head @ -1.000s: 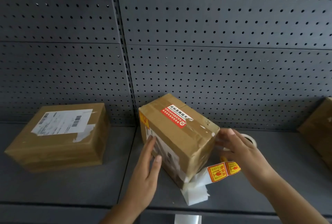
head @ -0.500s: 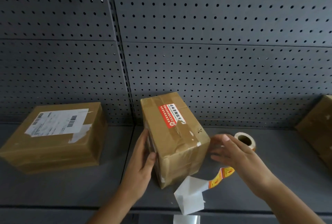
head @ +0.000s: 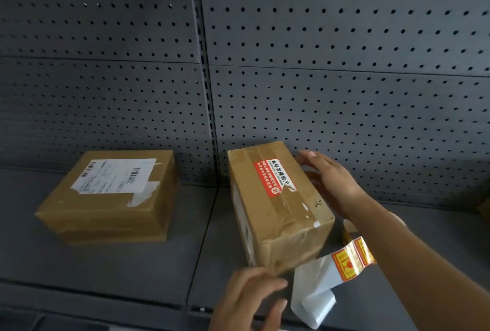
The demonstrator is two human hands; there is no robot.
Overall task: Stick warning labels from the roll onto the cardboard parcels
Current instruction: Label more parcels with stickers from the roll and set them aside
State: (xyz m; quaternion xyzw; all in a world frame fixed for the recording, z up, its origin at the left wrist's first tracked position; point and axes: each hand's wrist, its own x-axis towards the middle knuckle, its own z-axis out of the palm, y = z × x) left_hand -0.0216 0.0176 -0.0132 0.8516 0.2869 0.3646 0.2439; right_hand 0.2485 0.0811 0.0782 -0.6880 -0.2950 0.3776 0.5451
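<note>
Head view, looking down onto a dark grey metal shelf (head: pixel 106 264) backed by perforated panel (head: pixel 344 65).

A tall brown cardboard parcel (head: pixel 278 206) stands in the middle, turned at an angle. The right hand (head: pixel 328 179) lies flat and open against its far right side, fingers straight. The left hand (head: pixel 249 301), fingers loosely spread and holding nothing, meets its near bottom corner.

A strip of warning labels (head: pixel 350 261) trails beside the parcel's near right corner, ending in bare white backing paper (head: pixel 315 296). The roll itself is probably the pale shape behind the right forearm, but it is mostly hidden. A flatter second parcel (head: pixel 106 198) sits well apart to the left.

The step in hand looks like squaring the parcel up. It would go best with both palms steadying the parcel, and a plain cardboard face, free of tape seams, turned toward the strip before a label is peeled.

Writing: a red sticker (head: pixel 273 178) on the parcel's top carries Chinese characters, black on a white band, white on red. The warning labels are yellow with a red pictogram. The second parcel bears a white shipping label (head: pixel 116 175) with barcodes, its text too small to read.
</note>
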